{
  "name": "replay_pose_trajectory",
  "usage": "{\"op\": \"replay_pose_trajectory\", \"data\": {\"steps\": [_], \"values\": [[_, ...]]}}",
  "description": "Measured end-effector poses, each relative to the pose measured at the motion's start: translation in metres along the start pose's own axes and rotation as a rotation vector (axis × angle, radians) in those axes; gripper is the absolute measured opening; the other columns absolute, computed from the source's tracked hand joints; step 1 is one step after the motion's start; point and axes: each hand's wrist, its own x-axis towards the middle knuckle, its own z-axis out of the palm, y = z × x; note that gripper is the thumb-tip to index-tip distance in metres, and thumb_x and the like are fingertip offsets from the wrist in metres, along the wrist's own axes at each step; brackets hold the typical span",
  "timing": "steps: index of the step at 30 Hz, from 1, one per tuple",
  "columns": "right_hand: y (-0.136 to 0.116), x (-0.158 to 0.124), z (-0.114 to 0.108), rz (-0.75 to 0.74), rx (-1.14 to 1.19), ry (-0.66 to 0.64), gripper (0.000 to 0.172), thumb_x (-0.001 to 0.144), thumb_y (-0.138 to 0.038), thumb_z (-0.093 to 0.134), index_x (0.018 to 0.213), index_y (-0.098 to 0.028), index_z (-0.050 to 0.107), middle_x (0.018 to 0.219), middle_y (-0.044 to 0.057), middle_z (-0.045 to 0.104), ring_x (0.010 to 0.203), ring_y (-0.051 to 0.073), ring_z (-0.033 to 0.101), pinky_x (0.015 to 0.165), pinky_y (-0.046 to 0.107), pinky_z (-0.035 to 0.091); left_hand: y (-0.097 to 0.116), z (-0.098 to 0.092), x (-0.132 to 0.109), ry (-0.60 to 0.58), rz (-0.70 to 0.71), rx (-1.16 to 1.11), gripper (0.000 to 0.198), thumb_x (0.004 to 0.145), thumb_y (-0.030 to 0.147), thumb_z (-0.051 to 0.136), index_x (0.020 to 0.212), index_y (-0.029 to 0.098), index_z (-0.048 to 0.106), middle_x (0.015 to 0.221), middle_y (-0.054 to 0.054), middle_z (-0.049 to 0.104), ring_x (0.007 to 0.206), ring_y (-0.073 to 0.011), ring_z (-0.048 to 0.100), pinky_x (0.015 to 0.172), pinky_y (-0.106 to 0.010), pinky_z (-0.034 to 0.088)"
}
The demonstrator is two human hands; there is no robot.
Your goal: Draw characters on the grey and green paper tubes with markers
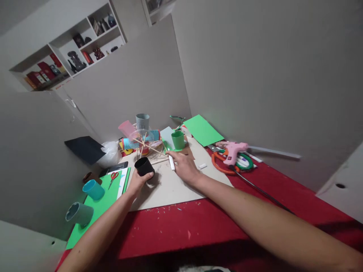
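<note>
My left hand [138, 182] is wrapped round a small black cup [144, 166], tilted with its mouth facing up and away, over a beige board [170, 187]. My right hand [183, 165] lies on the board with its fingers pinched on a white stick [171, 162]. Just beyond both hands stands a wheel of thin wooden skewers [147, 147] with paper cups fixed to it: a grey one [142, 121] on top, a pink one [126, 128] at the left, a green one [178, 140] at the right.
A pink glue gun [234, 150] with its black cord, orange-handled scissors [221, 163] and green sheets [202, 130] lie to the right on the red cloth [198, 230]. Two blue-grey cups [93, 189] and small red scissors [114, 176] rest on green paper at left. A white plastic bag [109, 154] lies behind.
</note>
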Motion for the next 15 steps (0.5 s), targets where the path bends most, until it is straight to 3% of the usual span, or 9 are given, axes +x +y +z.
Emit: {"op": "replay_pose_trajectory", "data": {"steps": [8,11,15], "values": [[-0.005,-0.008,0.006,-0.014,-0.015,-0.044,0.032,0.099,-0.036,0.059,0.126,-0.019,0.061,0.114,0.007,0.068,0.098,0.019,0.068,0.088,0.042,0.058,-0.020,-0.035,-0.005,0.083,0.023,0.163,0.076,0.051,0.028,0.092,0.120,0.020,0.059,0.113,-0.008,0.070,0.109,-0.0279,0.066,0.103,-0.047,0.048],[-0.009,-0.009,0.005,-0.032,-0.003,-0.023,0.031,0.099,-0.036,0.059,0.125,-0.018,0.061,0.118,0.008,0.067,0.100,0.020,0.067,0.089,0.042,0.058,-0.012,-0.044,-0.021,0.127,0.044,0.190,0.086,0.058,0.031,0.090,0.134,0.025,0.049,0.128,-0.012,0.065,0.121,-0.0311,0.062,0.105,-0.052,0.046],[-0.014,-0.004,0.001,-0.067,0.034,0.025,0.031,0.098,-0.037,0.060,0.122,-0.018,0.063,0.117,0.007,0.067,0.099,0.019,0.068,0.088,0.041,0.058,0.011,-0.050,-0.048,0.287,0.156,0.238,0.083,0.072,0.043,0.082,0.142,0.029,0.039,0.151,-0.016,0.044,0.143,-0.0334,0.042,0.117,-0.054,0.034]]}}
